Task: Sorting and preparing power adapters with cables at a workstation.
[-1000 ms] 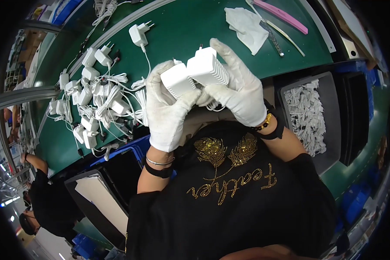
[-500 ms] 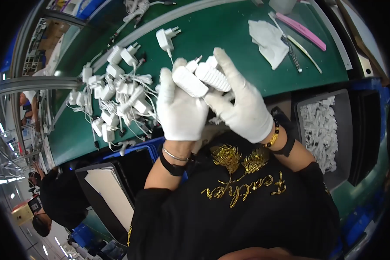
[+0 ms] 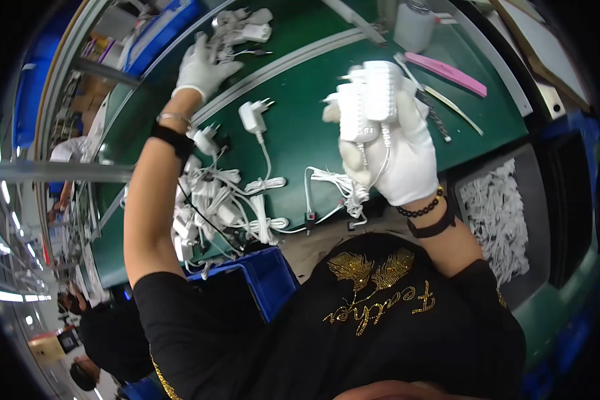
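My right hand, in a white glove, holds white plug-in power adapters side by side above the green bench. Their thin cords run down past the palm to a bundled coil of white cable with dark connector ends. My left hand, also gloved, is stretched out to the far left, thumb apart from the fingers. Its fingertips are beside a group of white adapters and cables beyond the metal rail. Between my arms a single adapter lies on the bench with its cord tied.
A heap of white adapters and cords lies near my left forearm. To the right are a pink strip-shaped tool, a clear bottle and a grey bin of white scraps. A blue bin stands at the bench's front edge.
My left hand has left the adapters and reached far left across the rail. My right hand has moved right, keeping the adapters and turning them.
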The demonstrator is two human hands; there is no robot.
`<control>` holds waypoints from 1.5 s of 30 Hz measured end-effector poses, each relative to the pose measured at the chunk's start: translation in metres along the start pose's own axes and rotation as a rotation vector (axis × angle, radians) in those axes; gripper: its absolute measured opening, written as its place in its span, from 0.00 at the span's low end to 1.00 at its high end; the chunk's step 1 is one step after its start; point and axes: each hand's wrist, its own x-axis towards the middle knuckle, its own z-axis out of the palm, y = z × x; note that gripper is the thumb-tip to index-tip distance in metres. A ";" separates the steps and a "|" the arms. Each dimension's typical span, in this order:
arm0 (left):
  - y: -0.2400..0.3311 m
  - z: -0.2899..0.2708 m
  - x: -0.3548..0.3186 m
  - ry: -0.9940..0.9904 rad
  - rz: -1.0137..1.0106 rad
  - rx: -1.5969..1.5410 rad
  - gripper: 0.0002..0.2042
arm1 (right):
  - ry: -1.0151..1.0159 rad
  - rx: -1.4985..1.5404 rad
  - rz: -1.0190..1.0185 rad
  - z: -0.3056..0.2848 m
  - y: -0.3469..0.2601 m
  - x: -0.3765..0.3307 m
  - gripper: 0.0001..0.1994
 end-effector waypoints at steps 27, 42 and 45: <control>0.065 -0.019 0.064 -0.467 -0.022 -0.331 0.13 | -0.144 0.289 0.131 -0.032 -0.016 -0.010 0.38; 0.143 -0.060 -0.160 -0.399 -0.040 0.043 0.35 | -0.022 0.066 0.130 -0.034 0.010 -0.032 0.39; 0.140 -0.067 -0.178 -0.309 0.055 0.056 0.35 | -0.048 0.081 0.148 -0.030 0.017 -0.035 0.37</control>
